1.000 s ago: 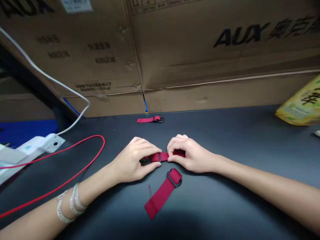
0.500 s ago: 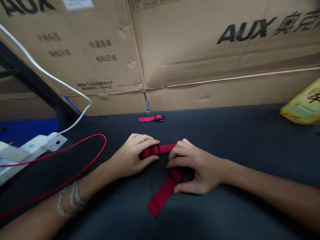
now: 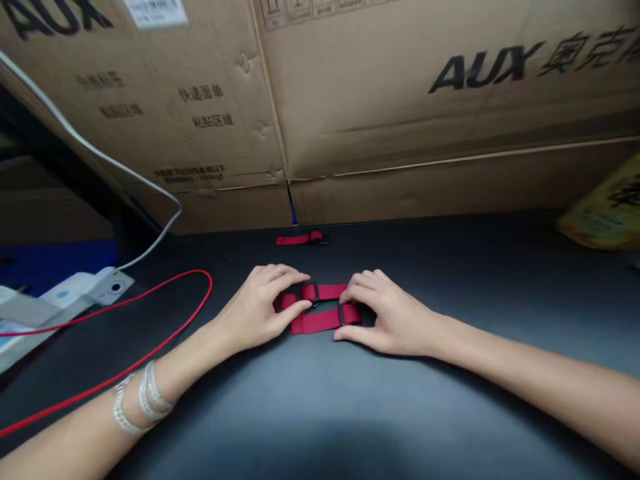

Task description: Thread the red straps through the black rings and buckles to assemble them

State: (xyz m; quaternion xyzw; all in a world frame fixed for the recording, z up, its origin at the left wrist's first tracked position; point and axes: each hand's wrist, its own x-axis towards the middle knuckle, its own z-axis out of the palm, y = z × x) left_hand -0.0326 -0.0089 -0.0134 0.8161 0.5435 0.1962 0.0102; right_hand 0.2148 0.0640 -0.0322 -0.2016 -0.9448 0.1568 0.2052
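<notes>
Two short red webbing straps lie one above the other on the black tabletop, each with a black buckle. My left hand (image 3: 263, 300) pinches the buckle end of the upper strap (image 3: 331, 292) between thumb and fingers, partly covering it. My right hand (image 3: 385, 312) holds the buckle end of the lower strap (image 3: 320, 321); its fingertips also reach the right end of the upper strap. The lower strap's free end lies near my left thumb. Farther back, by the cardboard, rests a third red strap (image 3: 294, 240) with a black ring at its right end.
Large cardboard boxes (image 3: 400, 100) wall off the back of the black tabletop (image 3: 320, 407). On the left are a white power strip (image 3: 65, 293), a white cable (image 3: 100, 152) and a looping red cable (image 3: 175, 328). A yellow packet (image 3: 600, 220) stands at the far right.
The lower strap, earlier slanting down and left from my right hand, now lies roughly level below the upper one. My right hand has moved up slightly with it; my left hand has barely shifted.
</notes>
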